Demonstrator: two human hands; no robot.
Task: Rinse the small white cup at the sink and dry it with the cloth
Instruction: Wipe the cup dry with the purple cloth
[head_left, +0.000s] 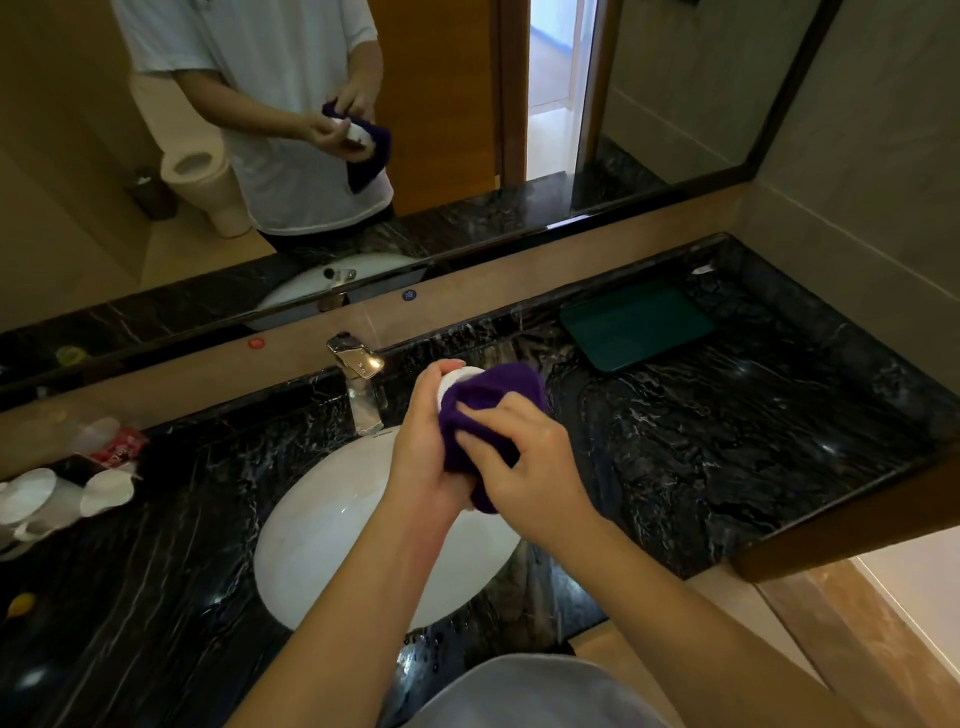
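Note:
Above the white oval sink (322, 530) my left hand (423, 441) grips the small white cup (457, 378), of which only the rim and a bit of the side show. A purple cloth (488, 402) is bunched over the cup's right side. My right hand (519, 467) presses the cloth against the cup, fingers curled around it. Most of the cup is hidden by the cloth and my fingers.
A chrome faucet (361, 384) stands behind the sink, with no water running. White cups (57, 499) and a red packet (122, 447) sit at the left of the black marble counter (727, 441). A dark green tray (636, 325) lies at the back right. A mirror spans the wall.

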